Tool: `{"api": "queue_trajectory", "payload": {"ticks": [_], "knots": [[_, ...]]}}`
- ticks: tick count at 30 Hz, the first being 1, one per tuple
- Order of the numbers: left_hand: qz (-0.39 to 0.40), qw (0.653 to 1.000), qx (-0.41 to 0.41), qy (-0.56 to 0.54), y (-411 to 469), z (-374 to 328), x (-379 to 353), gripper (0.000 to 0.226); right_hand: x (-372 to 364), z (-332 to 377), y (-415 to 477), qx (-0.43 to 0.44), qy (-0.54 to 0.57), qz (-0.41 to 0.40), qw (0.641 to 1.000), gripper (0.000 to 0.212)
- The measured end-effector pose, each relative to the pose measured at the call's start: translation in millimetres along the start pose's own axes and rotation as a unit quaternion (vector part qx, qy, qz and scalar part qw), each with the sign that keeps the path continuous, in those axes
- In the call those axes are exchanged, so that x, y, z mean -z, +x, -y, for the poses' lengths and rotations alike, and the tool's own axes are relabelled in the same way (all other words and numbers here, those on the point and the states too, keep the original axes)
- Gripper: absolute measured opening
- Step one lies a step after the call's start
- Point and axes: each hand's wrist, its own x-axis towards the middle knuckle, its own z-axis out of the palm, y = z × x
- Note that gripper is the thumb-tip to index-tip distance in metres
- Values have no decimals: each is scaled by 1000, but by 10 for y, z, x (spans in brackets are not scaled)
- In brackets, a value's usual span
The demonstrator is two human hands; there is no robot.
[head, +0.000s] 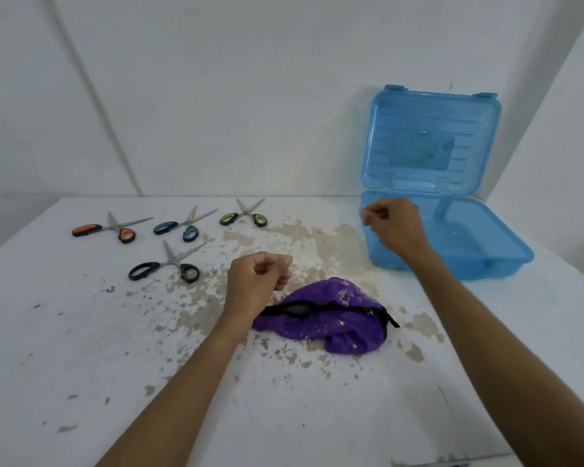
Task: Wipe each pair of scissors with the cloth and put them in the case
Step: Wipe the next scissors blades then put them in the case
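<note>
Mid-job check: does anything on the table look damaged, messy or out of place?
Yes. The white table has paint flaked off in patches around its middle, and pale flakes cling to the crumpled purple cloth, which could dirty the blades. All four scissors lie with blades open.

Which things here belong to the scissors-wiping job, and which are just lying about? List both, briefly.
Job:
orange-handled scissors
blue-handled scissors
green-handled scissors
black-handled scissors
purple cloth
open blue case

Just there:
white table
flaked paint patches on the table
</note>
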Motion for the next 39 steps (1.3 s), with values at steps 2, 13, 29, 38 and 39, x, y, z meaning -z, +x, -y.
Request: {"api": "queue_trajectory", "payload": {"ticks": [2, 13, 29, 38, 39], "knots": [[-37, 997, -11, 73, 55, -13, 195, 32, -241, 277, -272, 38, 4, 69, 997, 26], [-130, 811, -46, 568, 189, 205, 1326, 44, -1013, 609, -971, 114, -32, 212, 970, 30], [-138, 798, -294, 508, -229, -101, 863, 15, -987, 629, -1083, 88, 131, 118, 980, 32], [-103, 706, -465, 524, -281, -52, 287, 23, -831, 688, -1051, -68, 374, 183, 907, 32], [-101, 702, -473, 522, -286, -31, 258, 24, -825, 679, -1044, -68, 381, 184, 904, 30]]}}
